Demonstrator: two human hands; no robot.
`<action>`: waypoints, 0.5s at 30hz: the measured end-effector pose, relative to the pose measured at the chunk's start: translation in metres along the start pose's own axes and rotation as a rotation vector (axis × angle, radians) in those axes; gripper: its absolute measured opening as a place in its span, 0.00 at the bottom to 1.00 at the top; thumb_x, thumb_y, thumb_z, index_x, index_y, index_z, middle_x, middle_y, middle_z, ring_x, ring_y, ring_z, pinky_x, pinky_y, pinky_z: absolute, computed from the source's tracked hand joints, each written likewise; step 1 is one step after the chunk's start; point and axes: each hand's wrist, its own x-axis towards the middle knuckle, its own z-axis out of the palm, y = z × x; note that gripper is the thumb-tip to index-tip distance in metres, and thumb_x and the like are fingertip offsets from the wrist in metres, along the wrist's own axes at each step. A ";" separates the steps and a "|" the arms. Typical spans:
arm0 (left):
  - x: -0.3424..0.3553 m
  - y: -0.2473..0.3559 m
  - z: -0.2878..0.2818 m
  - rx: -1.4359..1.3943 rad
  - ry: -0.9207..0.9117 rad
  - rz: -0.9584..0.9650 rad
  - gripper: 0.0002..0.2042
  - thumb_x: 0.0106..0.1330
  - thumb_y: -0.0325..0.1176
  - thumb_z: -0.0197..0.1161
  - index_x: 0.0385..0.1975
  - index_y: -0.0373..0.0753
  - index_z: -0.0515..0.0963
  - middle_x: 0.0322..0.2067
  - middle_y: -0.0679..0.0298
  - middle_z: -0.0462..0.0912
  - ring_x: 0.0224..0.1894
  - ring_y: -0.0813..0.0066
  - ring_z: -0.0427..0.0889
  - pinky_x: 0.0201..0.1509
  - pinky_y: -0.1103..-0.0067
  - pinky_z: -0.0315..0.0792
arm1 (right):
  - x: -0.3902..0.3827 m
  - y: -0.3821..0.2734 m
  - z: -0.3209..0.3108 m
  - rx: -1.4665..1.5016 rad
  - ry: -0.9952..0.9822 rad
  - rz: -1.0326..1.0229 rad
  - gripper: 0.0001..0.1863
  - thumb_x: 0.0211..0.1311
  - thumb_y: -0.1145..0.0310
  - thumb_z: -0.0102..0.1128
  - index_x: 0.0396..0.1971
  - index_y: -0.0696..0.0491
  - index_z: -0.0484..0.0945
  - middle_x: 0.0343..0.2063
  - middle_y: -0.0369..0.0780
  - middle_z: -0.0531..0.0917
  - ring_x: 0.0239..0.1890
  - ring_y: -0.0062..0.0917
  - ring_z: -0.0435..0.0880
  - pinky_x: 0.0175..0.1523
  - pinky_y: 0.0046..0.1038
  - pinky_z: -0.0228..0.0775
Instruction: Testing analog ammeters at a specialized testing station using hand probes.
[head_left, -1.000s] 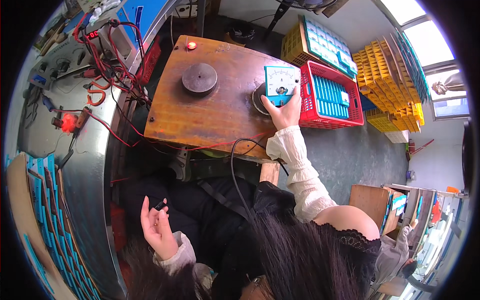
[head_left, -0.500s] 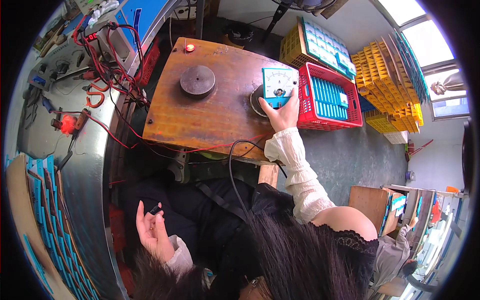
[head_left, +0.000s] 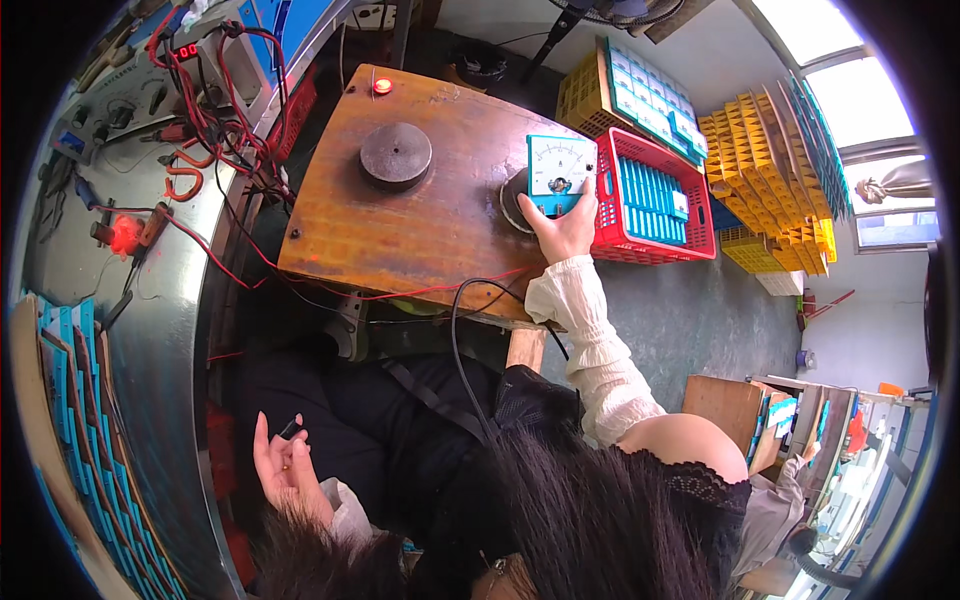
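Note:
In my right hand (head_left: pixel 567 226) is an analog panel meter (head_left: pixel 561 168) with a white dial and teal frame, gripped by its lower part, thumb and fingers on either side. The meter is at the right side of the wooden table (head_left: pixel 335 225), over a dark round block (head_left: pixel 515 203) that it partly hides. My left hand (head_left: pixel 290 475) is low over my lap, its fingers closed around a small black cylindrical piece (head_left: pixel 291 429) whose kind I cannot make out. A grey round metal disc (head_left: pixel 396 156) lies on the table's left half.
A red crate (head_left: pixel 655 243) filled with teal-edged meters stands right of the table. A red lamp (head_left: pixel 383 86) glows at the table's far corner. Red and black leads (head_left: pixel 215 110) hang from the bench equipment at left. Yellow trays (head_left: pixel 760 160) are stacked at far right.
The view has shifted slightly. My left hand has moved a little lower and leftward with the black piece. My right hand keeps the meter at the same place on the table.

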 end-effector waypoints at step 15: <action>-0.031 -0.008 -0.039 -0.101 0.135 0.091 0.24 0.65 0.22 0.56 0.62 0.33 0.65 0.38 0.67 0.79 0.41 0.82 0.79 0.45 0.87 0.70 | 0.015 -0.126 0.092 0.154 -0.156 -0.260 0.53 0.33 0.49 0.79 0.57 0.64 0.62 0.50 0.52 0.74 0.56 0.44 0.72 0.62 0.42 0.60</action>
